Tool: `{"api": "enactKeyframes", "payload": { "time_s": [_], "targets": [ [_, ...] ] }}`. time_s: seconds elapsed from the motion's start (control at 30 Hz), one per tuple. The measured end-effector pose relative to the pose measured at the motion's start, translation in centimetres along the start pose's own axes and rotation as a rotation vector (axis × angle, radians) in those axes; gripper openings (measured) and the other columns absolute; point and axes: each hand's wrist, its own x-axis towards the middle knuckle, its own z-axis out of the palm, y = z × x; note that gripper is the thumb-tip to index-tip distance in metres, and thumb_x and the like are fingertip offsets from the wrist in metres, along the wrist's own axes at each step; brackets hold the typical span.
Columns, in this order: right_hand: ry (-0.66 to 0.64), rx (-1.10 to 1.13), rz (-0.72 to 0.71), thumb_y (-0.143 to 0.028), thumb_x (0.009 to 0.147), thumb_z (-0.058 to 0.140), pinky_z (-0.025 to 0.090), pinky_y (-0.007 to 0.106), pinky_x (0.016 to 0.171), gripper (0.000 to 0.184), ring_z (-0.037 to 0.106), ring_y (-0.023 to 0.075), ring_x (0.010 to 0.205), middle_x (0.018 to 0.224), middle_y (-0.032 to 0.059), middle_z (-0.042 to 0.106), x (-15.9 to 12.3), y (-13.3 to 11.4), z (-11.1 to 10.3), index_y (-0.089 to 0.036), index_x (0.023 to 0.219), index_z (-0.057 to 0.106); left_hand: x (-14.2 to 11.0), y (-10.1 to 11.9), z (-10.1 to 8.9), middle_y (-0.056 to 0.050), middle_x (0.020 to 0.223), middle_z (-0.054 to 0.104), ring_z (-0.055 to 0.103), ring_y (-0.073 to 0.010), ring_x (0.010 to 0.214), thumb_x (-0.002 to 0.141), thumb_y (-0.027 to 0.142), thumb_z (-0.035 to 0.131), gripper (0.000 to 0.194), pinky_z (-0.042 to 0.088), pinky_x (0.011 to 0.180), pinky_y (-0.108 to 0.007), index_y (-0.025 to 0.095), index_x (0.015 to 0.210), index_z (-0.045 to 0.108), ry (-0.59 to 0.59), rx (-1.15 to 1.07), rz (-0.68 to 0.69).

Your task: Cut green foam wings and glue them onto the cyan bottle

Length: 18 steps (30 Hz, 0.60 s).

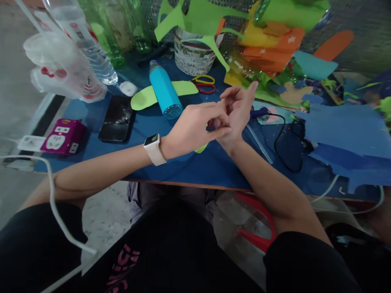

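Note:
My left hand (195, 128), with a white watch (155, 149) on its wrist, reaches across and pinches its fingers against the palm of my right hand (237, 112). A small dark and red bit shows between the fingers; I cannot make out what it is. My right hand is turned palm-up with its fingers curled, the forefinger stretched upward. Both hands hover over the blue table (189, 167). A blue bottle (165, 91) lies just behind them on a green paper cut-out (143, 97).
A dark phone (117, 119), a magenta power strip (62, 136) and clear plastic bottles (88, 44) stand at the left. Rubber bands (205, 83), a woven basket (192, 57), a black cable (282, 142) and heaps of coloured paper (345, 130) fill the back and right.

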Motion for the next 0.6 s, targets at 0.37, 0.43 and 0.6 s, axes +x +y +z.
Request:
{"api": "enactKeyframes", "payload": {
  "time_s": [0.37,0.43,0.6],
  "targets": [
    [-0.033,-0.117,-0.198,-0.114,0.098,0.026,0.034,0.045,0.064,0.090,0.032,0.0246,0.056,0.062,0.0014,0.034,-0.7,1.3,-0.1,-0.033,0.072,0.053,-0.8,-1.1,0.8,-0.004,0.090,0.077,0.069,-0.0171,0.079,0.112,0.023,0.075,0.021,0.054,0.074,-0.032,0.021,0.092,0.068,-0.037,-0.169,-0.074],
    [-0.036,-0.158,-0.236,-0.108,0.105,0.028,0.036,0.045,0.063,0.087,0.038,0.0253,0.057,0.063,0.0022,0.039,-1.1,1.5,0.1,-0.032,0.072,0.056,-0.8,-1.4,0.7,-0.004,0.090,0.074,0.066,-0.0170,0.078,0.112,0.020,0.069,0.019,0.055,0.074,-0.032,0.022,0.094,0.063,-0.044,-0.184,-0.039],
    [-0.126,-0.372,-0.297,-0.095,0.109,0.052,0.052,0.047,0.070,0.067,0.053,0.0270,0.066,0.074,0.0027,0.054,-0.1,2.0,-0.5,-0.033,0.085,0.062,-1.3,-3.0,-0.1,-0.006,0.093,0.068,0.064,-0.0217,0.081,0.118,0.025,0.056,0.024,0.057,0.079,-0.039,0.026,0.094,0.053,0.015,-0.080,0.017]
  ]
}}
